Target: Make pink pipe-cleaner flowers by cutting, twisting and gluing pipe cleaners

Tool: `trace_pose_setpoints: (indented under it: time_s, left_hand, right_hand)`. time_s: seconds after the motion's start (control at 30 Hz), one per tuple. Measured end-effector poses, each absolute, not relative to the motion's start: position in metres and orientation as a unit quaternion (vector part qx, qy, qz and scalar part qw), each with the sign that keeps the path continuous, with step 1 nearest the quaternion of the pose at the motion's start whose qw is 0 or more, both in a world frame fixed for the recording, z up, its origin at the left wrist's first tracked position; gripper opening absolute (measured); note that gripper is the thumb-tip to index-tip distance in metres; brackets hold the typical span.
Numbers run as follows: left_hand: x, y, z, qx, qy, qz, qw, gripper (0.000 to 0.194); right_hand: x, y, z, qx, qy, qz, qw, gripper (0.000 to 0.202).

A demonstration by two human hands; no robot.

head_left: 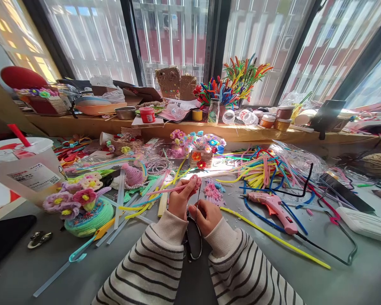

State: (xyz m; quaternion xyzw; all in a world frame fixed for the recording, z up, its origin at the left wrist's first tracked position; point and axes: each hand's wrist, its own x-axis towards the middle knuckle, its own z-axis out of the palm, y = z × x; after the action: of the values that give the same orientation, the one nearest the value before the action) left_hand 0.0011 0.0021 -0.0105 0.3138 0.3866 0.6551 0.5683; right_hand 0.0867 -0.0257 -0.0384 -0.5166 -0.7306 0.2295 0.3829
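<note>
My left hand (180, 198) is closed, pinching a pink pipe cleaner (194, 183) whose end is bent into a small looped shape above the fingertips. A straight pink length of it sticks out to the left. My right hand (208, 215) is closed close beside it, around what looks like a pair of scissors (194, 245). Their dark handle loops hang below, between my wrists, and a thin dark tip points up toward the pink loops. Pink fuzzy trimmings (214, 191) lie just beyond my right hand.
A pink glue gun (273, 207) with its cord lies right, near a long yellow pipe cleaner (276, 238). Left are a green flower-topped piece (90, 217), clear glue sticks (119, 205) and a drink cup (25, 169). A flower basket (200, 160) and a pipe-cleaner heap (260, 171) stand behind.
</note>
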Motion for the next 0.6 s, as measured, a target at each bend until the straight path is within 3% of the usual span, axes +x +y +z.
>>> trace_pose_setpoints:
  time_s: [0.6]
  left_hand:
    - [0.0022, 0.0000, -0.0084, 0.325, 0.383, 0.636, 0.586, 0.016]
  right_hand:
    - [0.0870, -0.0246, -0.0447, -0.500, -0.720, 0.209, 0.433, 0.051]
